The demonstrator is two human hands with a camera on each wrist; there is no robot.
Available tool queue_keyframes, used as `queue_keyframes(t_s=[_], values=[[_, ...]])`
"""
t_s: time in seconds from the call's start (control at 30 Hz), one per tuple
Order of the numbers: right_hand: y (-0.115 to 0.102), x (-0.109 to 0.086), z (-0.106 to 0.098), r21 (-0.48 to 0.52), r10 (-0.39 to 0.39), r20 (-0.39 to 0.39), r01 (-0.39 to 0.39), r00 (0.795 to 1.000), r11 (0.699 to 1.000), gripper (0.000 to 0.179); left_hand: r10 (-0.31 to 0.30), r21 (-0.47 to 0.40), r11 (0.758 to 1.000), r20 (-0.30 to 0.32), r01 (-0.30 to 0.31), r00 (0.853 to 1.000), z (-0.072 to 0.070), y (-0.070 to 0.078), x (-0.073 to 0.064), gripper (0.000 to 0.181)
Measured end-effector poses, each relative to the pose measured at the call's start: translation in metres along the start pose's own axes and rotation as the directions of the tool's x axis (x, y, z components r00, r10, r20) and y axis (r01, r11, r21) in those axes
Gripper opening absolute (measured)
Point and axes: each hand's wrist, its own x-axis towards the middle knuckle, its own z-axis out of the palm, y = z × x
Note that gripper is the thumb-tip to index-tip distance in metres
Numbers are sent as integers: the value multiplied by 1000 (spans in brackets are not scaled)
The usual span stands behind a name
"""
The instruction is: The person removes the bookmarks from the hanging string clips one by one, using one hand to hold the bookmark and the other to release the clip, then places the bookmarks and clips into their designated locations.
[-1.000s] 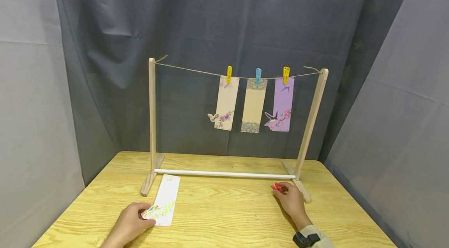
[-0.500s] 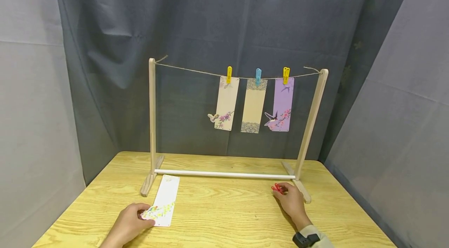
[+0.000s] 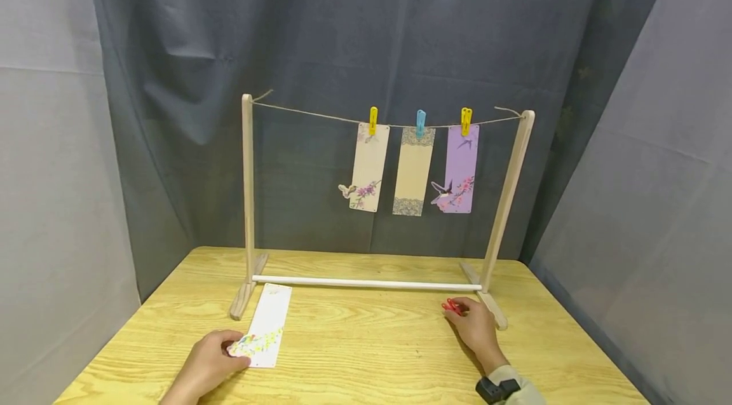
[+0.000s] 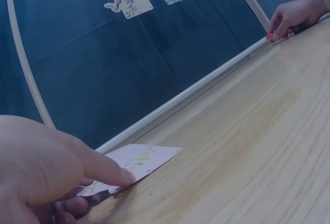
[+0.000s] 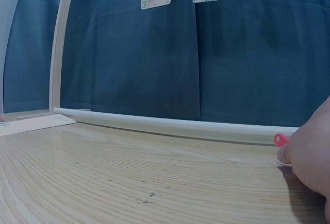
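At the lower left of the head view, the left hand (image 3: 208,363) pinches the white card (image 3: 271,313) by its bird-shaped edge, covering part of that outline; the forearm is cut off by the bottom of the frame. The left wrist view shows the thumb on top, with the fingers below partly hidden and dark. The card's print is washed out, its bird hard to make out.

At the lower right, the right hand (image 3: 476,330) pinches a red clip (image 3: 450,307), mostly hidden by the fingers; in the right wrist view only a pink-red end shows at the right edge. A black wrist device (image 3: 495,391) and a pale sleeve (image 3: 523,395) run off the bottom.

Across the middle, a cream card (image 3: 368,163), a lace-patterned card (image 3: 414,170) and a purple card (image 3: 460,166) hang from a string (image 3: 309,114); both wrist views crop their tops.
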Motion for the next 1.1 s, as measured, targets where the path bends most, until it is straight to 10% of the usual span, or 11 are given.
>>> queue_keyframes(t_s=[1.1], values=[[-6, -1, -5, -47, 32, 99, -28, 995, 999, 29, -20, -19, 1000, 27, 21, 999, -2, -1, 0, 54]])
